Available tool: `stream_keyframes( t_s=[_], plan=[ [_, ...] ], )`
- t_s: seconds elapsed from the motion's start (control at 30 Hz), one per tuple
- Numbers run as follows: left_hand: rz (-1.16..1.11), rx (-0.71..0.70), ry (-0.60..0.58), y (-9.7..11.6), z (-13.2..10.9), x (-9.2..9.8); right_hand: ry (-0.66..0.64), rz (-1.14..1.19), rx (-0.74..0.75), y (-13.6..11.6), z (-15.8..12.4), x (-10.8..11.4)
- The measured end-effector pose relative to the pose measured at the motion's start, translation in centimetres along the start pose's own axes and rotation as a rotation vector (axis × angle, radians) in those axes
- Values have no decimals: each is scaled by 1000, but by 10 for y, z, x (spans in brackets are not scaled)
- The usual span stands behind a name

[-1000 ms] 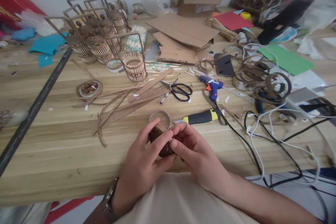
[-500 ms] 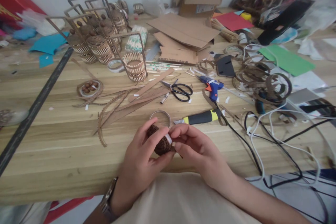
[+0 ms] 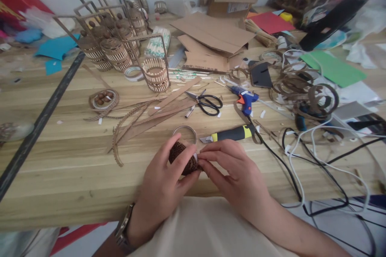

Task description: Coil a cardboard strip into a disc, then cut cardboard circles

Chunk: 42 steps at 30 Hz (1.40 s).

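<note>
My left hand [image 3: 164,184] is closed around a small round brown piece of rolled corrugated cardboard [image 3: 181,156], held just above the near edge of the wooden table [image 3: 60,176]. My right hand [image 3: 233,170] pinches at the right side of that piece, where a bit of white tape shows. A roll of clear tape [image 3: 184,132] lies on the table just beyond my hands. A utility knife with a black and yellow handle [image 3: 232,133] lies right of it.
Black scissors [image 3: 206,103] and a blue glue gun [image 3: 245,101] lie mid-table. Cardboard strips [image 3: 144,122] spread to the left. Stick-and-cardboard baskets [image 3: 114,50] stand at the back left, flat cardboard and a box [image 3: 217,36] behind. Cardboard rings [image 3: 304,90] and cables [image 3: 301,160] fill the right.
My hands have turned the brown cardboard piece a little, and my right fingers have moved down onto its side.
</note>
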<state>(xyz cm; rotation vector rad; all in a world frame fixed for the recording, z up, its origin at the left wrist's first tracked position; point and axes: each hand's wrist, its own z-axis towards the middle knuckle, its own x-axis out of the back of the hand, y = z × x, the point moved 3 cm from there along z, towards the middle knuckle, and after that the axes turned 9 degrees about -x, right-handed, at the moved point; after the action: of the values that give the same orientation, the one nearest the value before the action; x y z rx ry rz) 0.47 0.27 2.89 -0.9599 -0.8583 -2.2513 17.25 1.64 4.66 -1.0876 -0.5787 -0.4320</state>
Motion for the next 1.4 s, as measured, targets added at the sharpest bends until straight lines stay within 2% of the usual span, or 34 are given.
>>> stream_keyframes(
  t_s=[0.47,0.63,1.23,1.4],
  plan=[
    [11,-24,-10,1,0,-2,-62,-32,5,1,2,0],
    [-13,-17,-15,1,0,-2,-102,-30,-36,2,2,1],
    [-48,15,-24,4,0,-4,-29,-58,8,3,-1,-5],
    [-60,36,-13,4,2,-4,-48,-41,0,4,0,-2]
  ],
)
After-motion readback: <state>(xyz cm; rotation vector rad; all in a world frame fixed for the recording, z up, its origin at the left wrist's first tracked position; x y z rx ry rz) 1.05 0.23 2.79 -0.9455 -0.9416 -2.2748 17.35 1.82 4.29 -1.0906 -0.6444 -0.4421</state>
